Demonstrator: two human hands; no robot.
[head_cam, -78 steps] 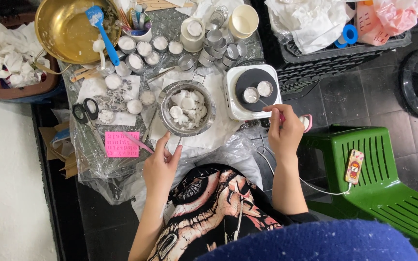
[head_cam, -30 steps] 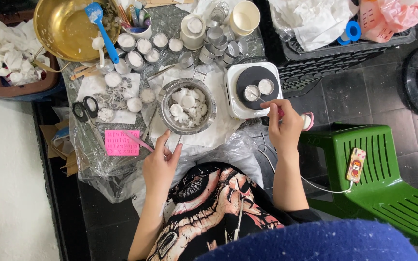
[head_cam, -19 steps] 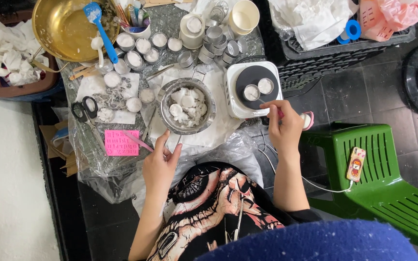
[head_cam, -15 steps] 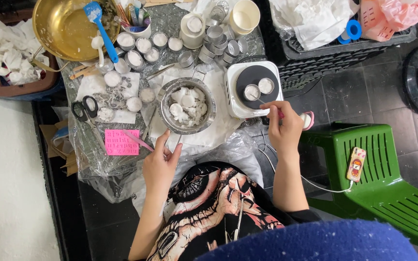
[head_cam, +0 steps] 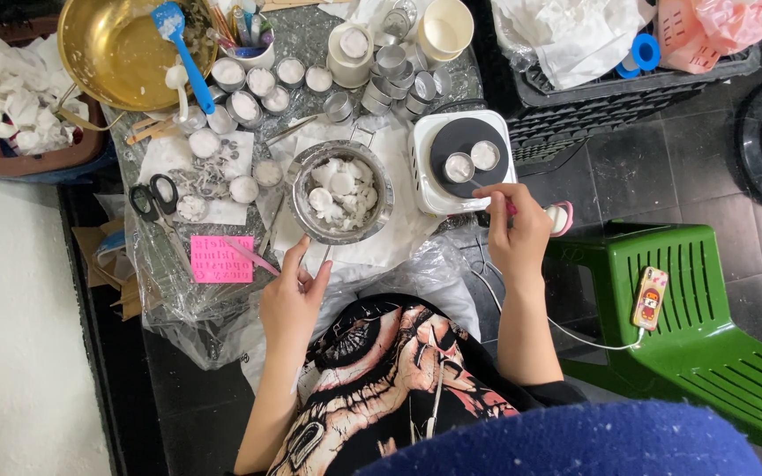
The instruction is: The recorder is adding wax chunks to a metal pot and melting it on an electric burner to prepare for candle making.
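While near hotplate (head_cam: pixel 462 161): scissors (head_cam: pixel 153 199), bowl (head_cam: pixel 339 191) w/ wax bits.

The right hand (head_cam: pixel 515 231) hides most of the thin tool in its grip. At twelve o'clock the cup (head_cam: pixel 445 28) and brass bowl (head_cam: pixel 125 44) are cut by the top edge. The pink card's (head_cam: pixel 220 259) marks are too small to tell.

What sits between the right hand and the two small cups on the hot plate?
Nothing visible. The right hand hovers at the near edge of the white hot plate, pinching a thin tool. The two small cups sit on the plate's dark disc just beyond it, unobstructed.
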